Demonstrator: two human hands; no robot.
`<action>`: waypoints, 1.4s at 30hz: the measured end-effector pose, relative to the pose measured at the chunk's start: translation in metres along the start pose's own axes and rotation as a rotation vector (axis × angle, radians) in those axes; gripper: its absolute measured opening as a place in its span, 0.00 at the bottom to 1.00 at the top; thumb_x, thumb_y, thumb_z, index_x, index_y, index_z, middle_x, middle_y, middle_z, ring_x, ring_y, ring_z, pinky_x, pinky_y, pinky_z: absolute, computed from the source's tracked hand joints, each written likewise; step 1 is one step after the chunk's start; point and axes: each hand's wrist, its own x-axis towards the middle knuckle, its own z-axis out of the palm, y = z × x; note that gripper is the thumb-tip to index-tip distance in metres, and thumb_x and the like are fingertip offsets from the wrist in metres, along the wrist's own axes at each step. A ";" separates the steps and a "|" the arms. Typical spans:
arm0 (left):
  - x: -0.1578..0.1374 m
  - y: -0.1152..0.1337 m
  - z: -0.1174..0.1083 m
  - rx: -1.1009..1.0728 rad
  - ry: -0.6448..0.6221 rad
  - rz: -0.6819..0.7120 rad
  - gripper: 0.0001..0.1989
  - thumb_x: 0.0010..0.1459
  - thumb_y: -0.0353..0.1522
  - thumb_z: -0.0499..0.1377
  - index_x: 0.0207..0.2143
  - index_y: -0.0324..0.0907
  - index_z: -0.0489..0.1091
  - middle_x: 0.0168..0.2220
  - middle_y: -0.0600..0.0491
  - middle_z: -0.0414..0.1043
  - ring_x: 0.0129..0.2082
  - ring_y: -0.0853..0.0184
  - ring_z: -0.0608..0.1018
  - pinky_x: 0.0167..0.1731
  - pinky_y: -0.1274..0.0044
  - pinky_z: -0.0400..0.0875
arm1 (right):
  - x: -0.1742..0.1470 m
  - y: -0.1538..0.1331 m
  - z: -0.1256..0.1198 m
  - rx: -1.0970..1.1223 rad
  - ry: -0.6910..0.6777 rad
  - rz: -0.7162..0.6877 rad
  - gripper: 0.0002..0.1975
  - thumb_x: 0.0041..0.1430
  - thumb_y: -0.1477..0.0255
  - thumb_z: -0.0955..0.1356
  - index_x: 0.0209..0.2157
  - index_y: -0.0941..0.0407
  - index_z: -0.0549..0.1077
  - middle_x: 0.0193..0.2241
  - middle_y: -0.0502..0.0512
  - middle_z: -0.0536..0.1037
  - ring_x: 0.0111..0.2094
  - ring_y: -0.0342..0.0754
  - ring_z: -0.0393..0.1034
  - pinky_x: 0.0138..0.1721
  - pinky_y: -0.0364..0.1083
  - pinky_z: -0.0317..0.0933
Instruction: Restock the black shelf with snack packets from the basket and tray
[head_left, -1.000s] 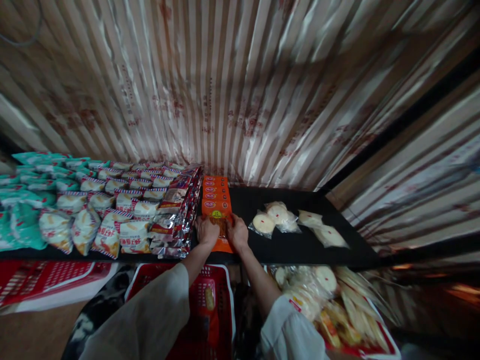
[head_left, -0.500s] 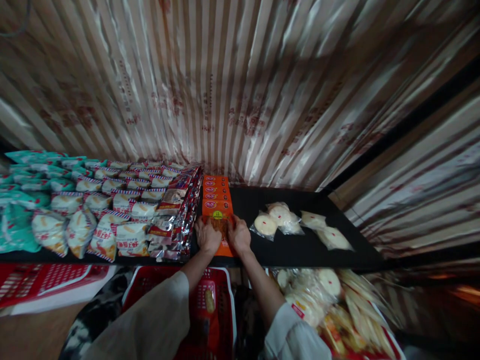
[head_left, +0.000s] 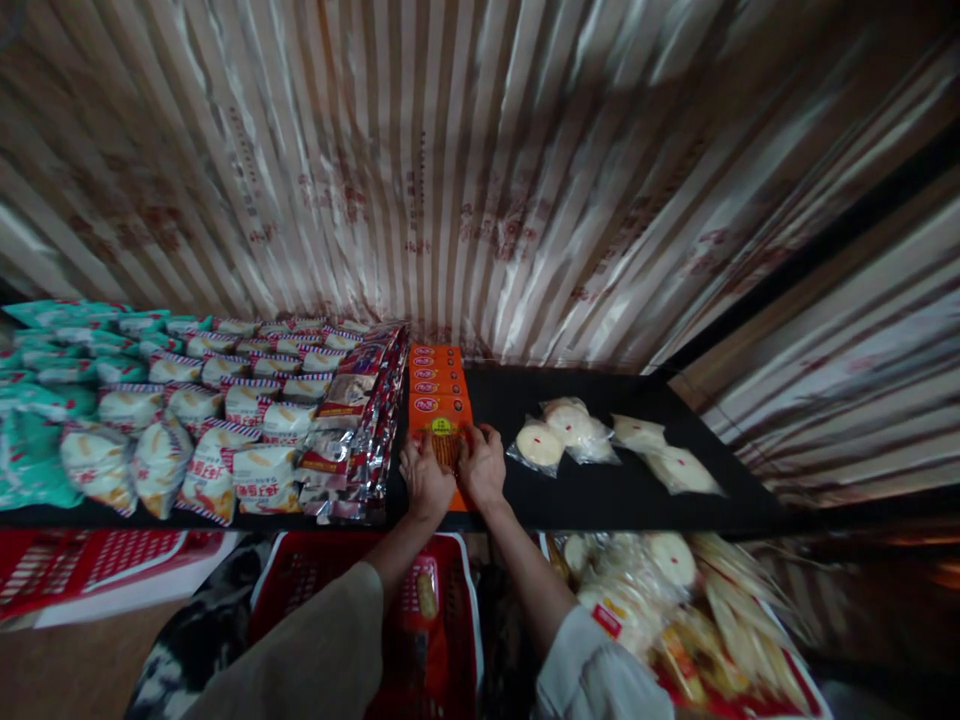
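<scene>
Both my hands rest on the front orange packet [head_left: 442,428] of a row of orange snack packets [head_left: 435,375] lying on a black shelf [head_left: 592,490]. My left hand [head_left: 425,478] presses its left side with fingers spread flat. My right hand [head_left: 484,466] lies on its right side, fingers likewise flat. Silver foil packets [head_left: 360,420] stand stacked just left of the orange row.
Left of the foil packets lie rows of white-and-red bread bags [head_left: 225,420] and teal bags [head_left: 45,400]. Clear bags of round white cakes [head_left: 570,430] lie on the right. Below the shelf stand a red basket [head_left: 420,610] and a second basket of packaged snacks [head_left: 675,610].
Both hands stayed on the front orange packet and slid slightly forward along it. The view shifted a little to the right.
</scene>
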 end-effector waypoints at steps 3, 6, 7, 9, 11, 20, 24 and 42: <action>-0.005 0.000 0.002 0.008 -0.006 0.032 0.29 0.50 0.26 0.53 0.57 0.36 0.61 0.63 0.39 0.49 0.61 0.54 0.57 0.56 0.66 0.58 | -0.001 0.003 0.002 0.029 0.014 -0.007 0.19 0.61 0.69 0.58 0.50 0.57 0.71 0.52 0.63 0.63 0.52 0.53 0.62 0.51 0.48 0.60; -0.008 -0.001 0.004 0.037 0.000 0.071 0.31 0.49 0.27 0.54 0.58 0.36 0.59 0.64 0.39 0.47 0.63 0.53 0.54 0.56 0.64 0.56 | -0.001 0.004 0.001 0.021 0.045 -0.032 0.19 0.61 0.69 0.58 0.49 0.57 0.71 0.53 0.64 0.63 0.53 0.55 0.60 0.52 0.51 0.59; -0.009 -0.002 0.004 0.048 0.005 0.087 0.31 0.49 0.26 0.54 0.58 0.36 0.59 0.64 0.39 0.47 0.64 0.53 0.52 0.57 0.63 0.55 | 0.000 0.004 0.001 0.026 0.060 -0.061 0.19 0.61 0.70 0.58 0.50 0.57 0.71 0.54 0.63 0.63 0.54 0.55 0.59 0.53 0.51 0.58; -0.011 -0.003 0.005 0.063 0.008 0.125 0.31 0.49 0.26 0.54 0.58 0.36 0.59 0.64 0.39 0.47 0.64 0.54 0.50 0.58 0.63 0.53 | 0.002 0.002 0.001 0.067 0.081 -0.152 0.20 0.60 0.72 0.58 0.51 0.57 0.71 0.55 0.61 0.64 0.55 0.54 0.58 0.55 0.52 0.56; -0.012 -0.005 0.006 0.070 0.002 0.159 0.30 0.49 0.26 0.54 0.57 0.35 0.59 0.64 0.38 0.48 0.65 0.54 0.50 0.58 0.63 0.52 | 0.007 0.000 0.003 0.133 0.081 -0.242 0.21 0.60 0.75 0.57 0.52 0.57 0.70 0.55 0.59 0.65 0.55 0.51 0.58 0.57 0.50 0.55; -0.012 -0.013 0.014 0.077 0.008 0.254 0.30 0.51 0.29 0.53 0.59 0.35 0.58 0.63 0.40 0.50 0.65 0.55 0.49 0.60 0.62 0.47 | 0.026 -0.004 0.015 0.026 -0.077 -0.359 0.21 0.61 0.71 0.60 0.55 0.55 0.67 0.61 0.57 0.59 0.63 0.52 0.45 0.60 0.54 0.49; -0.011 -0.013 0.014 0.067 0.004 0.224 0.29 0.52 0.29 0.52 0.58 0.35 0.59 0.62 0.40 0.53 0.64 0.55 0.51 0.61 0.63 0.47 | 0.028 -0.006 0.020 0.000 -0.107 -0.347 0.20 0.61 0.72 0.60 0.55 0.55 0.67 0.61 0.59 0.60 0.64 0.53 0.45 0.59 0.54 0.49; -0.040 -0.034 -0.014 -0.096 -0.105 0.445 0.27 0.56 0.28 0.49 0.59 0.35 0.57 0.61 0.44 0.57 0.63 0.61 0.56 0.61 0.67 0.50 | -0.043 -0.028 -0.014 0.353 0.100 -0.368 0.17 0.63 0.69 0.56 0.45 0.57 0.72 0.50 0.60 0.71 0.54 0.50 0.62 0.55 0.53 0.56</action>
